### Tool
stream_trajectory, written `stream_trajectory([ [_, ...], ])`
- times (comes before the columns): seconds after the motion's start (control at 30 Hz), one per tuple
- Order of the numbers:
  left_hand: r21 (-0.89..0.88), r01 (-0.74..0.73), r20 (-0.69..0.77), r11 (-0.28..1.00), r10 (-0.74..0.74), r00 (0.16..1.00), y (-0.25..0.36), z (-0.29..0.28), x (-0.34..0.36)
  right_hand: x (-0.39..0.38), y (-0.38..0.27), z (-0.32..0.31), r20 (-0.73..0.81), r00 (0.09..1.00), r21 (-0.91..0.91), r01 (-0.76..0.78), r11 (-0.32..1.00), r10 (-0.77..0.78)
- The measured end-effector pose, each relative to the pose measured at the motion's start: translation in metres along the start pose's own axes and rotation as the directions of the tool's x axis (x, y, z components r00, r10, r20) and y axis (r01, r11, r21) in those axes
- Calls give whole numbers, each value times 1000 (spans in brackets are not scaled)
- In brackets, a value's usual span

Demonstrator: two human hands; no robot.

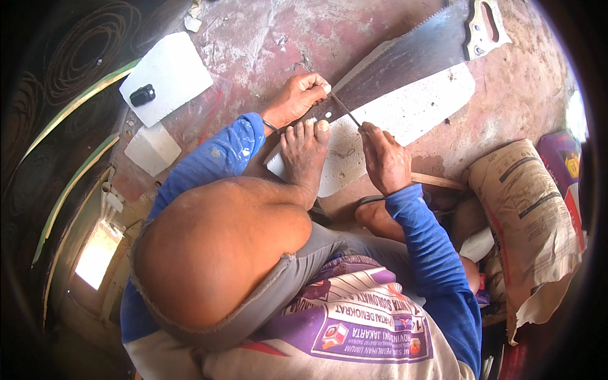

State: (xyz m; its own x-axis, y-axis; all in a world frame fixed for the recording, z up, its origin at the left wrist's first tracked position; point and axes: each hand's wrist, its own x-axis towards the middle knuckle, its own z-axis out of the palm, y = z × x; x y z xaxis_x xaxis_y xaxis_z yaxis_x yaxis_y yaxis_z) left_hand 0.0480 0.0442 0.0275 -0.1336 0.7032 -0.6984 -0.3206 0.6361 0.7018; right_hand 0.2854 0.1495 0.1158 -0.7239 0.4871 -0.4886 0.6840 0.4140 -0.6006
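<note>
My right hand is closed round one end of a slim dark file. The other end of this thin rod is pinched between the fingertips of my left hand, where a small white bit shows. Beneath the file lies a handsaw, its pale handle at the far right and its toothed edge facing away from me. My bare foot rests at the narrow end of the blade, on a long white board under the saw. The file crosses the blade; whether it touches the teeth I cannot tell.
A white slab with a small black object on it lies at the left, near a smaller white piece. Brown paper sacks stand at the right. A wooden strip lies beyond my right wrist.
</note>
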Motion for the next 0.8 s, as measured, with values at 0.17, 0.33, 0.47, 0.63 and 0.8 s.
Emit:
stream_trajectory([
  [0.17, 31, 44, 8, 999, -44, 999, 3, 4, -1, -6, 0, -1, -13, 1000, 8, -15, 1000, 15],
  [0.33, -50, 10, -19, 999, -11, 1000, -8, -1, 8, 6, -4, 3, -79, 997, 15, 6, 1000, -4],
  [0.47, -99, 33, -127, 995, -45, 991, -15, -25, 23, 42, -14, 22, -120, 992, -25, 39, 999, -42],
  [0.63, -22, 27, -78, 999, -28, 997, -8, -28, 14, 30, -14, 15, -118, 991, -26, 56, 998, -59],
  [0.8, -75, 3, -34, 997, -6, 999, -2, -2, 1, 3, -9, 5, -102, 995, -15, 11, 1000, -13],
])
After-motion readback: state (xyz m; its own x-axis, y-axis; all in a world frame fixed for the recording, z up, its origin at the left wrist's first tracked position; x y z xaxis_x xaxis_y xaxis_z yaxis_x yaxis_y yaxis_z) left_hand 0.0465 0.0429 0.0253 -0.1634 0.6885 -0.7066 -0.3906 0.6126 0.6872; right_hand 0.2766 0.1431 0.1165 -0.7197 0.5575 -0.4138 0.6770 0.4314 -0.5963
